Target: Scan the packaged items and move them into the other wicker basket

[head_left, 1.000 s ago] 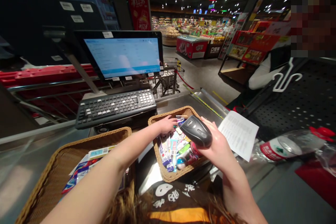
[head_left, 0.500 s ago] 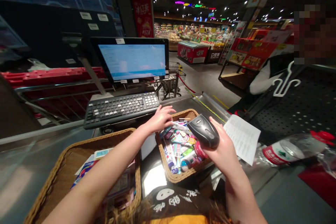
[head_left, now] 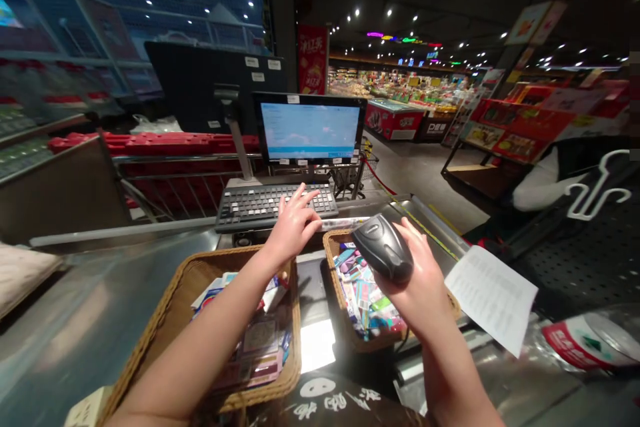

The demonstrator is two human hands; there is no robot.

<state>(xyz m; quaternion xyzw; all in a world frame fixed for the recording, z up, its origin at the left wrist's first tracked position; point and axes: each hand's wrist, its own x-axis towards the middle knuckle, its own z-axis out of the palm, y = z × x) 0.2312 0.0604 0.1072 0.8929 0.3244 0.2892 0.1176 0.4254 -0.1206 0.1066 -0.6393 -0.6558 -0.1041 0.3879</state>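
My right hand (head_left: 420, 273) grips a black handheld barcode scanner (head_left: 384, 250) above the right wicker basket (head_left: 334, 280). Small colourful packages (head_left: 365, 297) fill that basket, partly hidden under the scanner and hand. My left hand (head_left: 295, 223) is just in front of the black keyboard (head_left: 250, 203), its upper fingers stretched over the keys. Thumb and a finger pinch the end of a slim whitish package (head_left: 345, 222), which points right toward the scanner; its exact kind is unclear. Below my left forearm, the left wicker basket (head_left: 170, 293) holds flat boxes and packs (head_left: 260, 340).
Behind the keyboard stands a lit monitor (head_left: 313, 130), with a dark second screen (head_left: 200, 90) to its left. A printed paper sheet (head_left: 493, 293) and a large plastic bottle (head_left: 590, 343) lie at right. A white hanger (head_left: 597, 190) hangs nearby; another person's sleeve (head_left: 537, 180) shows behind.
My left hand has moved from the right basket toward the keyboard, bringing the slim package along. The scanner stays in my right hand above the basket. The view has swung left.
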